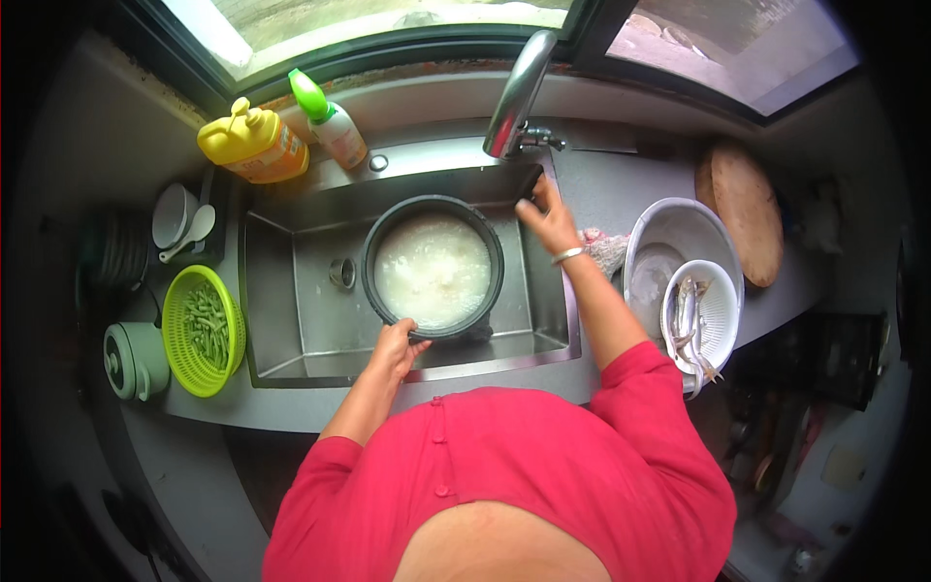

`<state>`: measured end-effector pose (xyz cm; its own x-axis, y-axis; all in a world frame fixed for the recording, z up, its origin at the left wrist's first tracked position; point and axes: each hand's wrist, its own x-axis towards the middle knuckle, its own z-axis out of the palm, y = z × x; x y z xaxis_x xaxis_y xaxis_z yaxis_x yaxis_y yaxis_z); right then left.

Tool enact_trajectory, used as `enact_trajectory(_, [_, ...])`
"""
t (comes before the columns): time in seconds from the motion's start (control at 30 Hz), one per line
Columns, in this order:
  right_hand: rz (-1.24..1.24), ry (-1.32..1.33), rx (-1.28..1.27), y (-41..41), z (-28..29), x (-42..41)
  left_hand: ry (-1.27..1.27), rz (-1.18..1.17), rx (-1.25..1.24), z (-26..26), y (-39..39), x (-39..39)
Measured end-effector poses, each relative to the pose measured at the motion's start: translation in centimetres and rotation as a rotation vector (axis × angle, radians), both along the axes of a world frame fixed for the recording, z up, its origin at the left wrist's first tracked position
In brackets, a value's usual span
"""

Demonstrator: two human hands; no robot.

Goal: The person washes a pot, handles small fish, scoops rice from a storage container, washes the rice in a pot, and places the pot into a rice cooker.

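Note:
A round dark pot (pixel 370 280) stands in the stainless steel sink (pixel 316 320), a little right of its middle. Cloudy whitish water (pixel 434 273) with bubbles on top fills much of it; what lies underneath is hard to make out. My left hand (pixel 396 349) grips the pot's near rim, thumb over the edge and fingers outside. At the sink's back right corner, below the chrome faucet (pixel 518 94), is my right hand (pixel 550 218). Its thumb and fingers are apart beside a dark patch, and I see nothing held. A bangle (pixel 567 254) circles that wrist.
Left of the sink are a green basket of cut green beans (pixel 173 327), a yellow pump jug (pixel 254 142) and a spray bottle (pixel 338 134). To the right, a grey basin (pixel 636 240) holds a white colander (pixel 721 313) with fish; a wooden board (pixel 745 211) lies behind.

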<state>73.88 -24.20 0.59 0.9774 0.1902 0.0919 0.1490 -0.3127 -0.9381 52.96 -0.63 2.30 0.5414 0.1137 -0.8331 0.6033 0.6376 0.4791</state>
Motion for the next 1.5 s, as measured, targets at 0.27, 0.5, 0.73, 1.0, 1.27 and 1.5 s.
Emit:
enact_trajectory(0.27, [0.189,1.345,0.378,4.1,0.5,-10.8,-0.128,-0.012,0.049,0.6,0.6,-0.6])
enact_trajectory(0.5, [0.009,1.098,0.361,6.1,3.0,-12.3,-0.209,-0.034,0.068,0.7,1.5,-0.3])
enact_trajectory(0.73, [0.099,0.740,0.403,6.3,2.9,-11.1,-0.306,0.071,0.100,1.5,1.0,0.5])
enact_trajectory(1.0, [0.121,0.714,0.471,7.3,4.9,-10.2,-0.375,0.084,0.041,1.5,0.5,0.4])
enact_trajectory(1.27, [0.110,0.710,0.485,7.3,4.6,-9.9,-0.353,0.020,0.040,3.1,0.8,0.8])
enact_trajectory(1.5, [0.144,0.654,0.520,7.4,5.3,-9.7,-0.375,-0.023,0.046,2.8,1.0,0.8])
